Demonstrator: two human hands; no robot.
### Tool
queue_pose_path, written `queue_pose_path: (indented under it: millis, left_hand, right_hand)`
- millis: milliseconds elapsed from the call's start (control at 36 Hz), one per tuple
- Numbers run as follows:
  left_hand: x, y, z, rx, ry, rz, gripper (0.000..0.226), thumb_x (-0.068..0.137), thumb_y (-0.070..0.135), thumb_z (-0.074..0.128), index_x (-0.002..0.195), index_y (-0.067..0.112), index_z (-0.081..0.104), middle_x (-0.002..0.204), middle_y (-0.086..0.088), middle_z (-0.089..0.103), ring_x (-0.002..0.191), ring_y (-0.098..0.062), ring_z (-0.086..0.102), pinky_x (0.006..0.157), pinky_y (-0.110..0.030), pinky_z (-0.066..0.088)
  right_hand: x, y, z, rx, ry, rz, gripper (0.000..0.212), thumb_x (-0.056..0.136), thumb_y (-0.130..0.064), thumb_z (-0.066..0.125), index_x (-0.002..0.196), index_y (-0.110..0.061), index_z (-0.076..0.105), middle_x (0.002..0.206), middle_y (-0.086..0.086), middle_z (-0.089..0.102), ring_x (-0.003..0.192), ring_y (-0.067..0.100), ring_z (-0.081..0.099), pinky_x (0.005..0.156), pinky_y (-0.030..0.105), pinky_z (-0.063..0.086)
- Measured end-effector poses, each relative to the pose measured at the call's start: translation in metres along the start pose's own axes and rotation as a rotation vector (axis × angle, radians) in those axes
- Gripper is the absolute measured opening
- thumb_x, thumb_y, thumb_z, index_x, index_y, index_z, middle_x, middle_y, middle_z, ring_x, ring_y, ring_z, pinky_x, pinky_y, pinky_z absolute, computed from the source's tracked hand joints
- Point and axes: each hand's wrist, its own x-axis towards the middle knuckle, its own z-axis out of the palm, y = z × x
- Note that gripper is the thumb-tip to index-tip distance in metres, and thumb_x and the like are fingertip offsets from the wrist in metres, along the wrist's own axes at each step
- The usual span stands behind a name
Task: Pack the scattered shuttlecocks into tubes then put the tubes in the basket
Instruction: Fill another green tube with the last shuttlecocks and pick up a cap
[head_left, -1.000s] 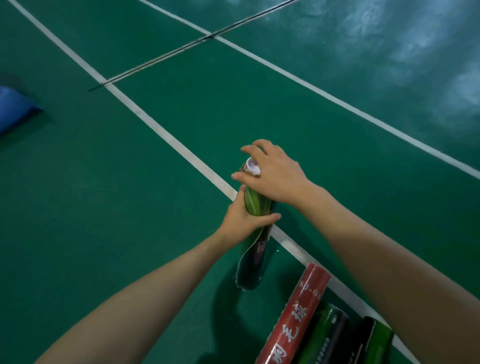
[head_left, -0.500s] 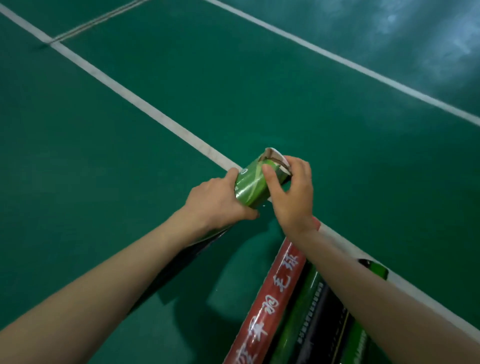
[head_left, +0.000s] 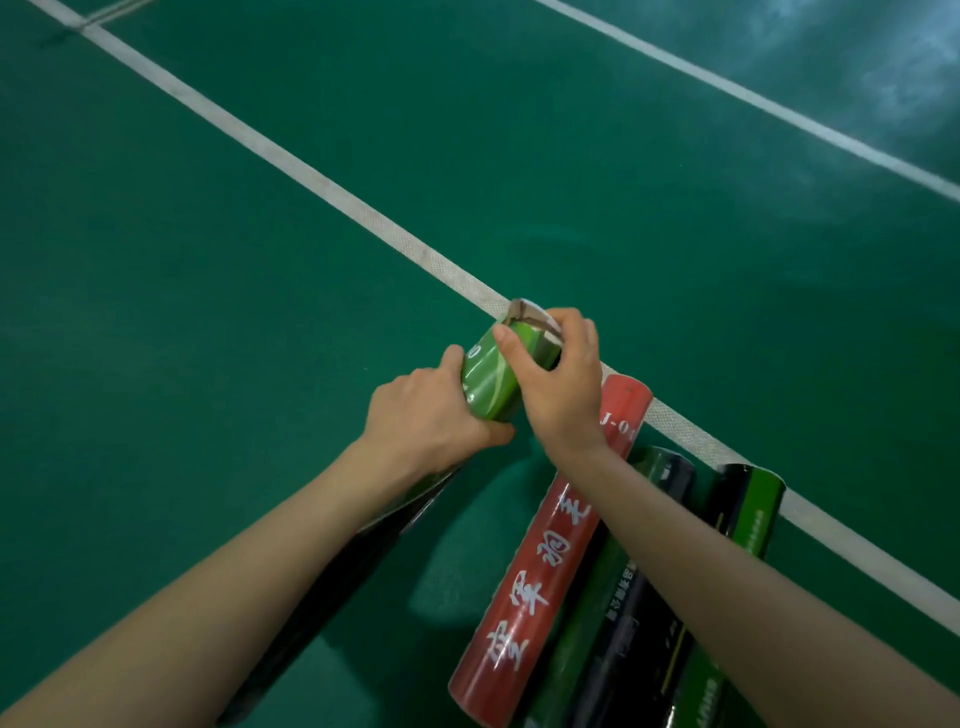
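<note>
A green and black shuttlecock tube (head_left: 488, 382) lies tilted, its open top pointing up and away from me and its dark lower part running under my left forearm. My left hand (head_left: 426, 415) grips the tube just below its green end. My right hand (head_left: 558, 382) curls over the tube's mouth, thumb on the green wall and fingers on the white rim (head_left: 535, 317). Whether shuttlecocks are inside is hidden.
Three more tubes lie side by side on the green court floor at the lower right: a red tube (head_left: 545, 561) with white characters, a green and black tube (head_left: 634, 597) and another green and black tube (head_left: 748, 514). A white court line (head_left: 332, 195) runs diagonally beneath them.
The tube went from nearly upright to tilted toward me. My right hand shifted from the top of the mouth to its side. The view dropped, showing more of the lying tubes.
</note>
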Motion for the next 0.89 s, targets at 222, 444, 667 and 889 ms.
queue_pose_path:
  millis: [222, 444, 667, 889]
  left_hand:
    - [-0.008, 0.020, -0.031, -0.024, -0.086, 0.140, 0.088, 0.059, 0.074, 0.068, 0.120, 0.022, 0.030, 0.096, -0.001, 0.059, 0.079, -0.026, 0.055, 0.069, -0.035, 0.044]
    - [-0.027, 0.025, -0.015, -0.246, -0.268, 0.338, 0.109, 0.068, 0.058, 0.073, 0.143, 0.054, -0.007, 0.121, 0.000, 0.054, 0.092, -0.019, 0.058, 0.083, -0.037, 0.052]
    - [-0.047, 0.093, 0.032, -0.215, -0.176, 0.388, 0.109, 0.068, 0.053, 0.070, 0.144, 0.052, -0.006, 0.113, 0.002, 0.055, 0.090, -0.021, 0.059, 0.081, -0.038, 0.051]
    - [-0.077, 0.126, 0.062, -0.461, -0.218, 0.306, 0.109, 0.054, 0.050, 0.072, 0.134, 0.067, 0.001, 0.102, 0.006, 0.063, 0.077, -0.017, 0.064, 0.076, -0.040, 0.055]
  right_hand:
    - [0.008, -0.037, -0.027, 0.177, 0.084, 0.312, 0.018, 0.083, -0.025, 0.072, 0.081, -0.025, 0.054, 0.089, 0.001, 0.060, 0.076, 0.014, 0.059, 0.063, 0.022, 0.050]
    - [0.021, -0.022, -0.082, 0.214, 0.172, 0.421, 0.013, 0.086, -0.027, 0.069, 0.084, -0.024, 0.056, 0.093, 0.006, 0.065, 0.073, 0.021, 0.065, 0.070, 0.039, 0.059]
    - [0.005, 0.016, -0.138, 0.149, 0.339, 0.289, 0.042, 0.067, -0.044, 0.079, 0.083, -0.026, 0.045, 0.109, 0.011, 0.055, 0.088, 0.025, 0.063, 0.076, 0.044, 0.058]
    - [-0.004, 0.037, -0.175, 0.110, 0.341, 0.213, 0.035, 0.070, -0.031, 0.075, 0.073, -0.021, 0.042, 0.095, 0.002, 0.047, 0.087, 0.030, 0.059, 0.078, 0.047, 0.055]
